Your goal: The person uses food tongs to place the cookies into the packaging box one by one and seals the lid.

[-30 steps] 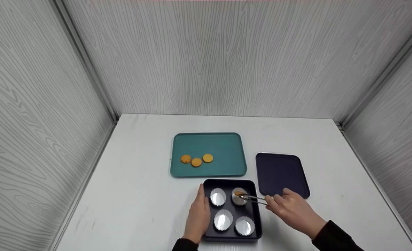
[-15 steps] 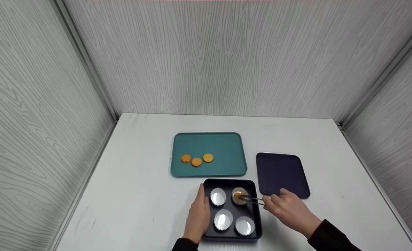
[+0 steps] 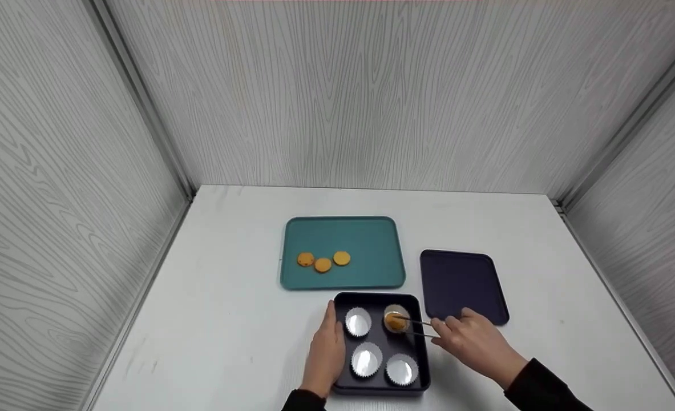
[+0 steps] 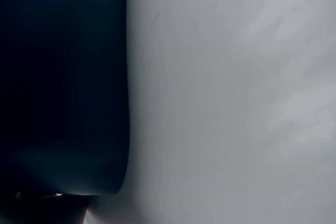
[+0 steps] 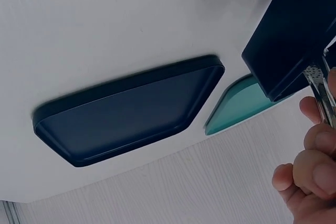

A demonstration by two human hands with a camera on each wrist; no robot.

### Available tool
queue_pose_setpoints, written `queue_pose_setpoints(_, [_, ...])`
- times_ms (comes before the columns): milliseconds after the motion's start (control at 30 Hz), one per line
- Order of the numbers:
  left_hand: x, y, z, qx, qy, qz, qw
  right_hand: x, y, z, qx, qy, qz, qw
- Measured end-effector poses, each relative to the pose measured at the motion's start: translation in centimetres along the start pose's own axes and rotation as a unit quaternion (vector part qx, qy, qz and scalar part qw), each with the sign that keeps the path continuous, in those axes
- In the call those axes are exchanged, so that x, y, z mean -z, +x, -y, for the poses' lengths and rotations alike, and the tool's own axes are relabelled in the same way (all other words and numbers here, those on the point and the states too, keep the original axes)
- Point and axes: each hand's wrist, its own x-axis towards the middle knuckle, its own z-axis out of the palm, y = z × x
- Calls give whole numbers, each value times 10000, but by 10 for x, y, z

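Observation:
My left hand point(image 3: 323, 354) rests along the left wall of a dark blue square box point(image 3: 382, 391), fingers straight. In the left wrist view the box's outer wall point(image 4: 63, 87) fills the left part. My right hand point(image 3: 477, 345) holds metal tongs point(image 3: 420, 322) over the box's right wall, their two arms spread apart. Under their tips an orange-brown cookie point(image 3: 395, 325) lies in the far right silver cup point(image 3: 397, 307). The other silver cups point(image 3: 366, 361) in the box hold nothing. In the right wrist view curled fingers grip the tongs point(image 5: 320, 90).
A teal tray point(image 3: 351, 234) with three cookies point(image 3: 323, 265) lies behind the box. To the right is a dark blue shallow lid or tray point(image 3: 460, 282). Grey wood-grain panels point(image 3: 337, 103) wall the white table point(image 3: 229, 331) at the back and sides.
The cookie has gone from the tongs' tips to lying in the far right cup. The tongs' arms have spread apart. My left hand has stayed against the box.

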Motion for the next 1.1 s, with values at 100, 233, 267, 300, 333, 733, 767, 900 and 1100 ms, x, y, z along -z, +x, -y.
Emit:
queue_pose_setpoints(100, [0, 0, -1, 43, 26, 15, 10000, 2, 1, -3, -86, 66, -50, 9999])
queue_pose_setpoints(233, [0, 1, -1, 63, 26, 31, 10000, 5, 2, -7, -206, 246, -218, 9992])
queue_pose_setpoints(267, [0, 1, -1, 69, 20, 35, 10000, 6, 2, -9, -235, 273, -268, 9990])
queue_pose_setpoints(300, [0, 1, -1, 68, 11, 37, 10000, 7, 3, -10, -272, 299, -307, 9987])
queue_pose_setpoints(333, [0, 1, -1, 59, 3, 35, 10000, 8, 4, -12, -306, 306, -340, 9985])
queue_pose_setpoints(733, [0, 0, -1, 48, 36, 28, 10000, 11, 29, -25, -667, 222, -484, 9964])
queue_pose_setpoints(767, [1, 1, -1, 75, 20, 40, 10000, 10, 33, -25, -694, 203, -502, 9961])
queue_pose_setpoints(900, [1, 1, -1, 155, -52, 105, 9998, 3, 47, -25, -741, 64, -552, 9957])
queue_pose_setpoints(1100, [1, 0, -1, 120, -70, 116, 9998, -10, 69, -21, -715, 19, -465, 9964])
